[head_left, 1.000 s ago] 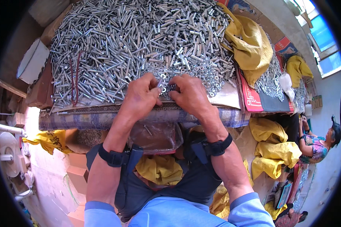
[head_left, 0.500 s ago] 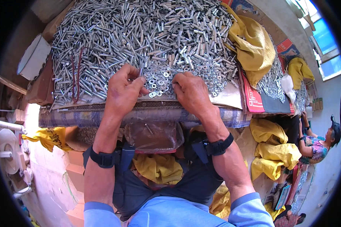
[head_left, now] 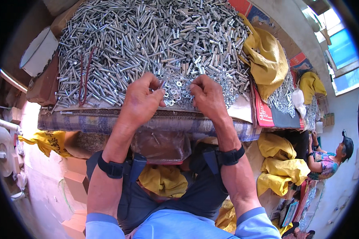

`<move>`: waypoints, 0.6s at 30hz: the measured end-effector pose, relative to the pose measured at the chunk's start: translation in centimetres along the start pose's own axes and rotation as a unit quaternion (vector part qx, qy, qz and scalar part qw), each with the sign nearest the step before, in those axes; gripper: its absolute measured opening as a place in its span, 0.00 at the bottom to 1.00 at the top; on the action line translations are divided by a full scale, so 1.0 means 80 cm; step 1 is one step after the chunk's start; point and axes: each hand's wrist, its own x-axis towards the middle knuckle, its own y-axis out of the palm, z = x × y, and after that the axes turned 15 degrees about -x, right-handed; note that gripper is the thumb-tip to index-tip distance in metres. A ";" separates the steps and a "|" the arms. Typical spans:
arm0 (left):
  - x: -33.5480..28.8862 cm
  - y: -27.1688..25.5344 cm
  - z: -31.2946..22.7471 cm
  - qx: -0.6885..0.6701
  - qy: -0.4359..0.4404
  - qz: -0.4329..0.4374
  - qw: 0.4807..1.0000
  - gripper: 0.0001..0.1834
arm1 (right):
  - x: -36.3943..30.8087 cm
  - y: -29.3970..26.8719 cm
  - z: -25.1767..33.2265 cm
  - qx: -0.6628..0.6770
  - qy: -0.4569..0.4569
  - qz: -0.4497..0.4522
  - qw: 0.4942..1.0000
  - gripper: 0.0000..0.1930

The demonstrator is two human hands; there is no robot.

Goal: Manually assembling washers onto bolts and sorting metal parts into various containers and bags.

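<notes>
A heap of short metal bolts and tube-like sleeves (head_left: 147, 44) covers the table. At its near edge lies a patch of small silver washers (head_left: 172, 88), some flat and ringlike. On the left of the washers, my left hand (head_left: 141, 97) is closed, with a short metal bolt (head_left: 162, 84) pinched upright between thumb and fingers. My right hand (head_left: 208, 95) reaches into the washers from the other side, its fingertips pressed together. Whatever it pinches is too small and hidden to make out.
A plaid cloth (head_left: 83, 122) hangs along the table's front edge. A yellow sack (head_left: 267, 59) lies right of the heap, a white basin (head_left: 36, 51) stands at the left. Below sits a plastic-lined box (head_left: 161, 146). Another person (head_left: 331, 157) works at the far right.
Both hands have shifted slightly right in the picture, while the whole view has also turned a little. The left hand still pinches the bolt; the right stays at the washers.
</notes>
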 end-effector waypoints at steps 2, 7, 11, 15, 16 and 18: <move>0.000 0.004 -0.002 0.033 -0.006 0.019 0.999 0.06 | 0.004 0.004 -0.009 -0.010 -0.044 -0.031 0.998 0.09; 0.001 0.013 0.006 0.038 -0.027 0.049 0.998 0.04 | 0.007 0.009 -0.001 0.046 -0.033 -0.019 0.998 0.09; -0.001 0.021 0.003 0.066 -0.017 0.042 0.997 0.04 | 0.005 0.005 0.011 0.154 -0.002 0.022 0.988 0.07; -0.003 0.022 -0.002 0.057 -0.019 0.059 0.996 0.04 | 0.004 0.004 0.012 0.257 -0.019 0.075 0.963 0.06; -0.003 0.023 -0.002 0.055 -0.015 0.061 0.996 0.05 | 0.003 0.002 0.014 0.293 -0.008 0.103 0.951 0.06; -0.003 0.024 -0.003 0.053 -0.011 0.065 0.996 0.05 | 0.001 -0.002 0.014 0.327 0.003 0.130 0.936 0.06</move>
